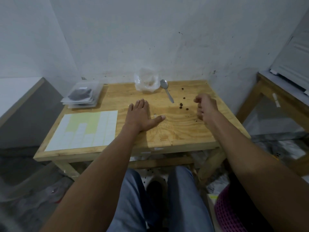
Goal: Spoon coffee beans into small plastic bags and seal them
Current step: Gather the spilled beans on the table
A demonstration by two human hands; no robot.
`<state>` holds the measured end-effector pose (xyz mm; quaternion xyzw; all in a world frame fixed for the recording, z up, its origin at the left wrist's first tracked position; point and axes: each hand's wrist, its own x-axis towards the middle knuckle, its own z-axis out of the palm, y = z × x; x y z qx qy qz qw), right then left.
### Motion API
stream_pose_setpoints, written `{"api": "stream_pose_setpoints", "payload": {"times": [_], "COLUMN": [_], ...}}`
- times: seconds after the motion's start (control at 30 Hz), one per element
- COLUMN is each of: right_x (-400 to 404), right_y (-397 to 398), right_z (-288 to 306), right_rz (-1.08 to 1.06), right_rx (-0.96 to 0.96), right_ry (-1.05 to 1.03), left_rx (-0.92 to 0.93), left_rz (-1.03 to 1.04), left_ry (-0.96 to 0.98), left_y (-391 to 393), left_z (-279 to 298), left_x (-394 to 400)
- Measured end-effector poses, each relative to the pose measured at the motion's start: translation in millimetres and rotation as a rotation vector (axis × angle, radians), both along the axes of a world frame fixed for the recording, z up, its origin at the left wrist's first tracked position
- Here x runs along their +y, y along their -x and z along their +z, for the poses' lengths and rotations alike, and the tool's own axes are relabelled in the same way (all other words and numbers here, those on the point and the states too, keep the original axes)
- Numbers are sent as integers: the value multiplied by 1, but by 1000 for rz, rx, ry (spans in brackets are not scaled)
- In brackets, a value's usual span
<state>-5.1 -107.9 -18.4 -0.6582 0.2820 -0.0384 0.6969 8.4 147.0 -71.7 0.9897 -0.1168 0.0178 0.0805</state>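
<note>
The right hand [206,106] hovers just above the worktop [184,131] with its fingers loosely curled; whether that grip has a bean pinched in it cannot be told, since the fingertips are blurred. The left hand [139,114] lies flat on the wood, fingers straight and thumb spread, holding nothing. Just beside the right hand lie the loose coffee beans [181,105], about six that can be counted, scattered between it and the one spoon [166,90], which rests bowl-up with its handle pointing toward the person. Touching the spoon's bowl stands one crumpled clear plastic bag [146,81], apparently almost empty. At the far left corner sits a stack of filled small bags [80,96], perhaps three or four, dark with beans. One sheet of labels [83,131] lies at the near left. The filling looks largely done, and the step in hand seems to be gathering strays; next calls for pinching each bean cleanly.
</note>
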Motion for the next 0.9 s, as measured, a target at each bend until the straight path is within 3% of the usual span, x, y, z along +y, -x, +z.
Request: {"api": "stream_pose_setpoints", "payload": {"times": [0.07,0.13,0.23,0.5,0.57,0.63,0.8,0.9], "right_x": [5,9,11,15,16,17,24,24], "right_y": [4,6,6,2,2,0,-6,-8], "right_z": [-7,-18,-27,-33,-31,-26,-11,-9], "right_rz": [45,119,158,224,172,71,-145,-104], "right_rx": [-32,-104,-117,-126,-152,-191,-79,-66], "right_ry": [562,867,1033,1210,1092,811,-208,-434], "left_rx": [3,-2,-6,1,3,2,3,-5], "left_rz": [1,0,-2,4,5,5,4,5], "left_ry": [0,-2,-4,17,20,25,20,27], "left_y": [0,1,1,2,2,3,4,4], "left_z": [1,1,1,3,3,3,4,4], "left_x": [0,0,0,0,-1,-1,-1,-2]}}
